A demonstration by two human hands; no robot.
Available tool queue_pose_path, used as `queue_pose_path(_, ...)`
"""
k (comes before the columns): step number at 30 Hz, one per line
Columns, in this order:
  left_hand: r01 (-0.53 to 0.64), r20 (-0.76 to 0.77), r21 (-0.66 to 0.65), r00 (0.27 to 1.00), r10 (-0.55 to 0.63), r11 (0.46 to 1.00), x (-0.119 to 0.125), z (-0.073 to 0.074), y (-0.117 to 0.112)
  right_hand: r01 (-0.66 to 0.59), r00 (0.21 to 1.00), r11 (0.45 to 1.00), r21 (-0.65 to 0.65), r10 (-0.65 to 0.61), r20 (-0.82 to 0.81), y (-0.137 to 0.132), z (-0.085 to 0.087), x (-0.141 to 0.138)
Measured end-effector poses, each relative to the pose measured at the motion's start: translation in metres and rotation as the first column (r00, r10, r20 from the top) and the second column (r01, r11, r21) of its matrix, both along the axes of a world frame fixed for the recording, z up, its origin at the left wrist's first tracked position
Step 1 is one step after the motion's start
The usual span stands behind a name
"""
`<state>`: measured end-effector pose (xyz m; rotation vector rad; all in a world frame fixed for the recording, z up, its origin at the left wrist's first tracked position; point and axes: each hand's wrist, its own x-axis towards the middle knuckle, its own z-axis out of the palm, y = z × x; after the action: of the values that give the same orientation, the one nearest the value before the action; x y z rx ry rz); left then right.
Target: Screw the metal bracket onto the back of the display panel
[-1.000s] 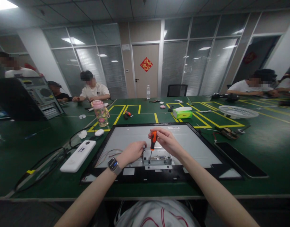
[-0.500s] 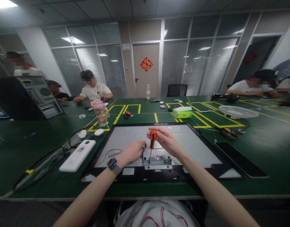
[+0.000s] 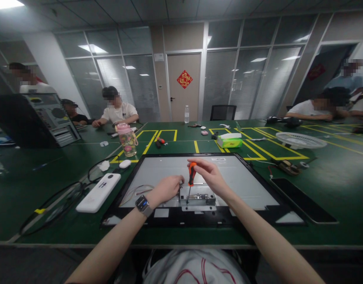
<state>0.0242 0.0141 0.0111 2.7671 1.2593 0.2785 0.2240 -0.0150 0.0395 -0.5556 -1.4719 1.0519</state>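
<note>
A screwdriver [image 3: 192, 173] with an orange and black handle stands nearly upright in my right hand [image 3: 209, 173], its fingers closed around the handle. The tip reaches down to the left part of a metal bracket [image 3: 198, 201]. My left hand [image 3: 169, 188], with a watch on the wrist, is closed at the bracket's left edge and appears to hold it; the fingertips are partly hidden. Beneath the bracket lies a flat display panel [image 3: 158, 165] with a black frame. Thin wires [image 3: 140, 190] lie on the panel to the left of my hand.
Left of the panel are a white power bank [image 3: 99, 193], black cables [image 3: 51, 205] and a pink-lidded bottle [image 3: 127, 140]. A dark phone-like slab [image 3: 302, 200] lies to the right. Farther back are a tissue pack [image 3: 229, 140], a white round grille [image 3: 300, 140] and a computer case [image 3: 54, 120]. Several people sit around.
Both hands and the screwdriver hold almost the same place on the bracket. The view has shifted slightly. At the far right, a person in the background has moved.
</note>
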Motion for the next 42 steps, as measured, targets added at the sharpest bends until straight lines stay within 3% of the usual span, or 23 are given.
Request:
queue_pose_path(6,-0.008,0.001,-0.006,1.0,0.008,1.0,0.0,0.0,-0.001,0.022,0.999,1.0,0.01,-0.021,-0.028,0.002,-0.002,0.0)
queue_pose_path(14,-0.018,0.003,-0.007,1.0,0.018,1.0,0.001,0.002,-0.001,-0.161,0.985,0.983,-0.086,0.154,-0.081,-0.005,0.007,0.0)
queue_pose_path(21,-0.003,0.004,-0.007,1.0,0.003,1.0,0.001,0.002,-0.002,-0.05,0.996,0.996,-0.077,0.045,-0.074,0.0,0.002,0.0)
queue_pose_path(26,-0.013,-0.001,-0.008,1.0,0.013,1.0,0.001,0.002,-0.002,-0.164,0.978,0.977,-0.136,0.143,-0.151,-0.004,0.007,0.0)
queue_pose_path(32,-0.005,0.004,-0.009,1.0,0.005,1.0,0.0,0.001,-0.002,-0.115,0.987,0.989,-0.098,0.102,-0.127,-0.004,0.008,-0.001)
queue_pose_path(42,-0.004,0.009,-0.003,1.0,0.004,1.0,0.0,-0.002,0.0,-0.198,0.974,0.97,-0.138,0.179,-0.135,-0.007,0.009,0.0)
